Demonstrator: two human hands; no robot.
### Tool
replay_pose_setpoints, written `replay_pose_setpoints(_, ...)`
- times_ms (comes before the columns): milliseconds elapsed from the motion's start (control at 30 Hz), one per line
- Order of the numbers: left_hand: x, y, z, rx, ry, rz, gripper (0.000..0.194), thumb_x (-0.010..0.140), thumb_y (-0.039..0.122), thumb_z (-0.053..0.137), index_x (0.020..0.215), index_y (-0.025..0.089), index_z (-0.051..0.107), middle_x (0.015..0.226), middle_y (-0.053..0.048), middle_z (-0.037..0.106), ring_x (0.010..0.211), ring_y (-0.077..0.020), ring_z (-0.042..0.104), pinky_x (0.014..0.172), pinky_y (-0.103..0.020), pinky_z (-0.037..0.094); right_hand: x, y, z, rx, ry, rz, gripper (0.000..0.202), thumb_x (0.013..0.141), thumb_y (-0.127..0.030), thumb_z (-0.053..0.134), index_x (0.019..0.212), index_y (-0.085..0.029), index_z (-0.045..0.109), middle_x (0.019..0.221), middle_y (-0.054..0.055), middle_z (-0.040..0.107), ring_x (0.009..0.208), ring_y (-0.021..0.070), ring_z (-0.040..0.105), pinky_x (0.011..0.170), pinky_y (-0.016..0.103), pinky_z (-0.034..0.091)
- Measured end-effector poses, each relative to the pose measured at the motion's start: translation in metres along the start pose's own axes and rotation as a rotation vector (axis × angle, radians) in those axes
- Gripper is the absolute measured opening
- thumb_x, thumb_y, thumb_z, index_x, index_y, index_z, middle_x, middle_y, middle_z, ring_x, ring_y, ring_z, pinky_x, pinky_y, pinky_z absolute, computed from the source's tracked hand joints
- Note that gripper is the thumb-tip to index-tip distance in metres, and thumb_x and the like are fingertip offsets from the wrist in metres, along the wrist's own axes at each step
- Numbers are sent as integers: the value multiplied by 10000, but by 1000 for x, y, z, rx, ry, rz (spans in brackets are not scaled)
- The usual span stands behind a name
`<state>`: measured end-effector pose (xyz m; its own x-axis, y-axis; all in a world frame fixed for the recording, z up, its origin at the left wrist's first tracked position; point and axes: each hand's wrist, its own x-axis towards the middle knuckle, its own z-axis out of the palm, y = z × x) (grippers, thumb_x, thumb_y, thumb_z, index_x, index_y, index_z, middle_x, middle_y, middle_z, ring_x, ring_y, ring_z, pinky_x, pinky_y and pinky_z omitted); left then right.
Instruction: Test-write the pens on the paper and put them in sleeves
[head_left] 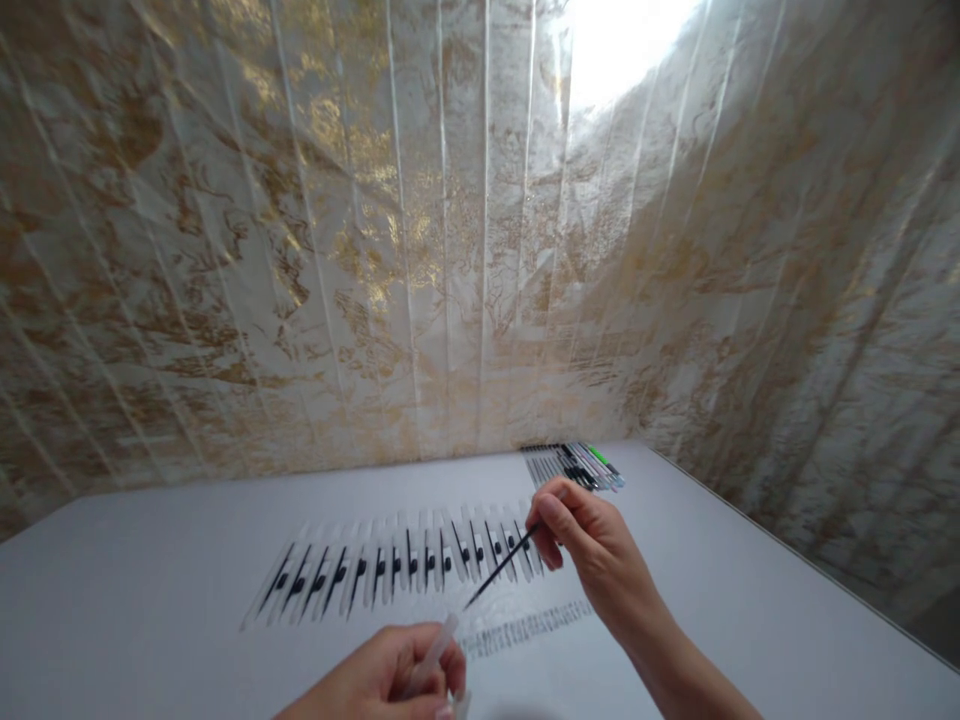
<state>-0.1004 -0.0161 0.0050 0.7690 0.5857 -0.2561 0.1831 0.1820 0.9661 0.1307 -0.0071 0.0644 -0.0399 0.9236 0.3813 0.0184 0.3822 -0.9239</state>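
Note:
My left hand (409,670), low in the middle of the view, is closed around a translucent white pen barrel (440,645) that points up and right. Between the thumb and fingers of my right hand (581,530) is a thin black pen refill (499,568), slanting down to the left. Its tip is close to the barrel's upper end; I cannot tell whether they touch. Beyond both hands lies a long row of pen parts (379,565): pale barrels, dark refills and small black pieces. Something pale also shows below my left fingers, too blurred to name.
Beside my right wrist runs a row of small grey pieces (525,630) on the white table (187,560). Several pens (592,465), one bright green, lie at the back right. A shiny gold-patterned sheet (360,250) hangs along the table's back and right edges.

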Motion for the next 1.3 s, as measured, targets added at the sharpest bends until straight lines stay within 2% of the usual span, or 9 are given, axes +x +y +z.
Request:
replay_pose_setpoints(233,11,-12,-5,2,-47,-17,494,659,642,721,819,226,510,517,98,412,420,-66,339,395,-211,160,-5,1,7,-14,-58,42,383,874,-518,581,705,-175,565,510,-60,484,459,82,389,467,217,325)
replay_pose_setpoints(433,10,-13,5,-92,-20,-11,481,653,593,754,796,225,481,539,96,397,444,-65,339,400,-206,152,-12,3,19,-19,-210,112,350,899,-479,557,750,-165,593,576,-31,548,517,91,448,506,218,364)
replay_pose_setpoints(567,12,-15,12,-112,47,25,472,687,591,738,831,211,498,517,87,464,421,-58,332,394,-200,165,-21,6,22,-199,-317,75,245,938,-397,522,1034,-185,596,798,11,625,696,136,553,653,264,457)
replay_pose_setpoints(633,15,-16,12,-144,82,69,522,673,651,719,839,219,478,492,88,489,384,-55,310,383,-201,172,-25,5,23,-359,-296,-7,367,924,-304,556,1269,-213,469,1053,56,613,888,168,568,814,321,467)
replay_pose_setpoints(700,17,-15,11,-227,185,121,542,669,675,707,852,224,468,491,91,490,380,-51,256,386,-202,167,-30,3,25,-504,-237,-121,463,871,-197,607,1294,-202,419,1153,83,568,977,189,540,881,352,452)
replay_pose_setpoints(900,6,3,21,-507,474,115,552,595,617,802,880,209,565,625,70,410,527,-69,256,486,-197,216,-39,12,50,-790,-350,-692,61,858,-158,606,869,-218,610,858,28,630,788,181,523,711,288,469)
replay_pose_setpoints(1033,0,13,30,-588,472,97,571,509,642,831,791,206,594,677,50,379,572,-83,295,524,-207,272,-42,28,66,-902,-191,-904,215,918,-122,501,764,-225,612,749,14,629,672,161,497,611,263,421)
replay_pose_setpoints(1167,6,1,24,-522,426,155,541,612,662,765,794,203,543,623,71,343,526,-70,220,472,-203,205,-41,23,62,-736,-259,-842,155,942,-172,514,857,-218,634,787,28,674,711,161,547,666,259,467)
replay_pose_setpoints(1300,12,-15,16,-294,291,191,500,741,681,638,885,231,472,547,104,360,432,-64,176,401,-214,128,-36,3,43,-516,-361,-545,162,953,-168,511,1023,-186,656,881,57,701,807,147,620,737,233,498)
